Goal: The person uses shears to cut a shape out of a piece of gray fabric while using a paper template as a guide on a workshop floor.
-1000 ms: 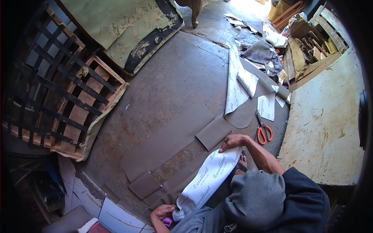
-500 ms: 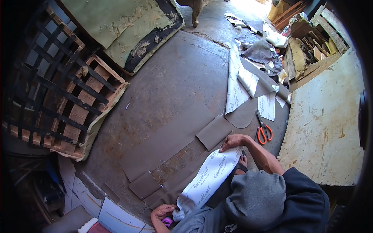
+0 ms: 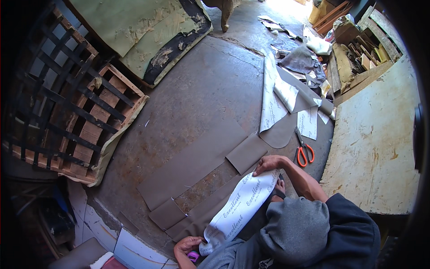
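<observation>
A long piece of brown upholstery vinyl [image 3: 237, 208] is stretched between my hands, its white printed backing facing up. My left hand [image 3: 187, 245] is closed on the near-left end. At the far-right end, my right hand [image 3: 267, 164] pinches the edge between thumb and fingers. Beneath and beyond it lie flat brown vinyl pieces: a long strip [image 3: 192, 163], a small rectangle [image 3: 247, 153] by my right hand and another small piece [image 3: 167, 216] to the left. A purple tape measure [image 3: 193, 256] sits beside my left hand, partly hidden.
Scissors with orange handles [image 3: 305, 152] lie right of my right hand, near a pale board [image 3: 376, 148]. Vinyl offcuts [image 3: 304, 62] are heaped farther back. At left stands a wooden frame with black webbing [image 3: 85, 112], beside a worn pale-green padded panel [image 3: 148, 33].
</observation>
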A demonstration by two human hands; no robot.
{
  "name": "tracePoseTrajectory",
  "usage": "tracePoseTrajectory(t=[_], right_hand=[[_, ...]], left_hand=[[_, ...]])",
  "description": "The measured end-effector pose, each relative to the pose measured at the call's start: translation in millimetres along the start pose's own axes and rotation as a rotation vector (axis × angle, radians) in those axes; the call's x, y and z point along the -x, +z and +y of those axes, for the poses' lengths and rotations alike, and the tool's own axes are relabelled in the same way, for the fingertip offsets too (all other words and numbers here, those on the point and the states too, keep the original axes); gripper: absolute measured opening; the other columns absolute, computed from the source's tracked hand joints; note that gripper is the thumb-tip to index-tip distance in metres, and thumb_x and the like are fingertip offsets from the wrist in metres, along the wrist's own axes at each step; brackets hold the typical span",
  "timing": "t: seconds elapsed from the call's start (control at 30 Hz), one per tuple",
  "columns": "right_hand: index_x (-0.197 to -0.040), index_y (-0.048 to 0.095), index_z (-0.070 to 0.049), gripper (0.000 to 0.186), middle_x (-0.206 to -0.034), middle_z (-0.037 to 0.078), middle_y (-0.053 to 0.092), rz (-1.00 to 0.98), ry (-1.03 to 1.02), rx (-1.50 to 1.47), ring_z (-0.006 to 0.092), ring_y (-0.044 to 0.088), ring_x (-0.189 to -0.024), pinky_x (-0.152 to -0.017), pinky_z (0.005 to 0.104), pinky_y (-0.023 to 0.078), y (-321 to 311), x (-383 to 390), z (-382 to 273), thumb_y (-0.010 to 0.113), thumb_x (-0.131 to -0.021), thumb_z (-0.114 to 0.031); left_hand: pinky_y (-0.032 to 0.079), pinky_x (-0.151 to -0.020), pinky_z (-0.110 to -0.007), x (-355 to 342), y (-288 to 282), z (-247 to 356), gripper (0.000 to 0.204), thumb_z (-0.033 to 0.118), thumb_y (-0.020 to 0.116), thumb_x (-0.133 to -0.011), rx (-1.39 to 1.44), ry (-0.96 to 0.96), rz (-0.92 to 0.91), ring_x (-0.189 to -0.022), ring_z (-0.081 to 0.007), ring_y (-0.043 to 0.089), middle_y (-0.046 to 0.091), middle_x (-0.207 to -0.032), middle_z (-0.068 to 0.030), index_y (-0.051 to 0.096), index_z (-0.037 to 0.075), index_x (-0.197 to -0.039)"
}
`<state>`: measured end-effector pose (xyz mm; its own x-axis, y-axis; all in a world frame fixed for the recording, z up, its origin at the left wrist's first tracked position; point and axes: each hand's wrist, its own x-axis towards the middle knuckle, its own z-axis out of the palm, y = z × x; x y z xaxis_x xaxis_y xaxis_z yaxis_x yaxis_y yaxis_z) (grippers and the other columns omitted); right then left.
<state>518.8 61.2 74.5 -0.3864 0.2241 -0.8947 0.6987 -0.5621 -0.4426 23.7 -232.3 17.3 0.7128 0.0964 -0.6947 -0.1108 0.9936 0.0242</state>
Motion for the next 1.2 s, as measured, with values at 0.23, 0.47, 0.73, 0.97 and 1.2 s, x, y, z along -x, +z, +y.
tracePoseTrajectory(t=[0.23,0.47,0.73,0.97,1.2], right_hand=[[-0.101,0.075,-0.003,0.047,-0.086,0.005,0.073,0.032,-0.016,0.024,0.0155,0.068,-0.071,-0.066,0.0308,0.054,1,0,-1,0.079,-0.077,-0.043],[-0.099,0.075,-0.003,0.045,-0.084,0.004,0.072,0.019,-0.006,0.022,0.0145,0.068,-0.071,-0.066,0.0312,0.054,1,-3,-1,0.079,-0.078,-0.043],[-0.101,0.075,-0.003,0.046,-0.087,0.005,0.073,0.022,-0.007,0.037,0.0148,0.068,-0.072,-0.068,0.0308,0.054,2,0,-4,0.078,-0.079,-0.043],[-0.102,0.075,-0.003,0.046,-0.088,0.005,0.073,0.017,-0.005,0.018,0.0150,0.068,-0.072,-0.068,0.0310,0.054,-1,-8,7,0.078,-0.079,-0.043],[-0.102,0.075,-0.002,0.047,-0.087,0.005,0.073,0.005,-0.008,0.012,0.0149,0.068,-0.074,-0.069,0.0311,0.054,-1,-3,4,0.078,-0.079,-0.043]], left_hand=[[0.047,-0.097,-0.038,-1,0,1,0.035,0.022,0.063,-0.094,-0.007,-0.003,0.045,-0.105,-0.0232,0.064,0.068,-0.109,-0.0127,0.063,-0.004,-0.118],[0.046,-0.098,-0.038,-2,-7,-7,0.036,0.020,0.062,-0.095,-0.014,0.018,0.081,-0.107,-0.0236,0.063,0.068,-0.112,-0.0128,0.061,-0.005,-0.121],[0.046,-0.100,-0.039,-3,-10,-8,0.035,0.020,0.061,-0.095,0.013,0.004,0.076,-0.107,-0.0249,0.063,0.067,-0.113,-0.0148,0.061,-0.005,-0.119],[0.050,-0.094,-0.038,0,5,3,0.036,0.025,0.062,-0.096,-0.005,0.009,0.015,-0.101,-0.0216,0.066,0.069,-0.107,-0.0100,0.062,-0.002,-0.119],[0.049,-0.095,-0.036,1,10,6,0.035,0.018,0.064,-0.094,0.012,0.026,-0.029,-0.103,-0.0213,0.065,0.068,-0.109,-0.0102,0.061,-0.002,-0.122]])
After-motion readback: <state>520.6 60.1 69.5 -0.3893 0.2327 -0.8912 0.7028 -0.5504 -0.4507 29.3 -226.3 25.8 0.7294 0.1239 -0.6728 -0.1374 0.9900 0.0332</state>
